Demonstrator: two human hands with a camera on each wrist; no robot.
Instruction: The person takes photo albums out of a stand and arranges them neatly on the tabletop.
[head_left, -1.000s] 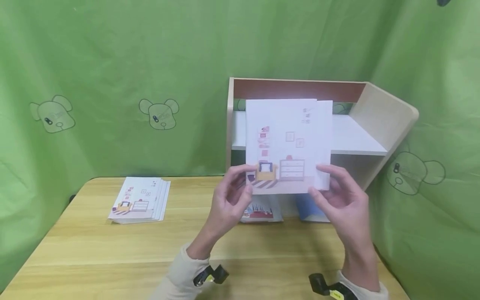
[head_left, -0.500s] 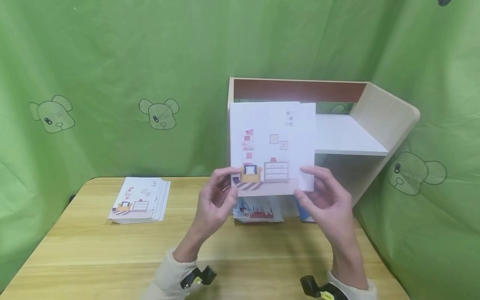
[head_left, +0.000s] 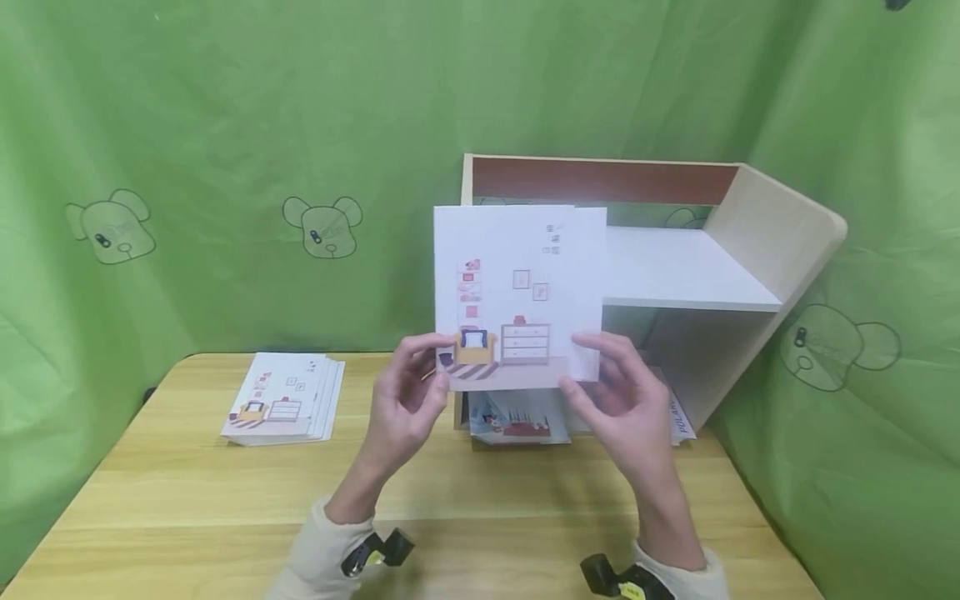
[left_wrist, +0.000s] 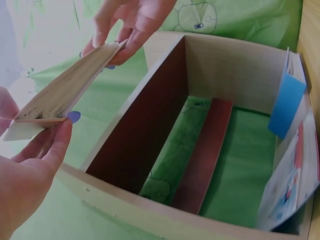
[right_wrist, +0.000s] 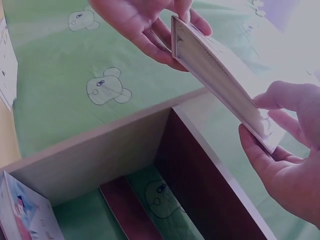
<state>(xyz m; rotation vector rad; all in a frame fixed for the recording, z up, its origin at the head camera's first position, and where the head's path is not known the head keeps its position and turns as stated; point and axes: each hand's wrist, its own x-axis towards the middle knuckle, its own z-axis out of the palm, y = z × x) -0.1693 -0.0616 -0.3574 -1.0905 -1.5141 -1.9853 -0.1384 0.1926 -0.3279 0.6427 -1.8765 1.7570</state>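
Observation:
Both hands hold a white-covered book upright in front of the shelf, its cover printed with a yellow armchair and a chest of drawers. My left hand pinches the lower left edge between thumb and fingers. On the lower right edge, my right hand pinches it the same way. A white strip of cover sticks out along the right side. The wrist views show the book's page block edge-on, with the hands at opposite ends. A stack of books with the same cover lies on the table at left.
Behind the hands stands a wooden shelf unit with a white board. Below that board are a picture-covered book and a lettered white item; a blue book shows in the left wrist view. Green curtain surrounds the table.
Both hands have moved left with the book, uncovering more of the shelf's right side. The lettered white item has come into sight, while the blue item is now hidden in the head view.

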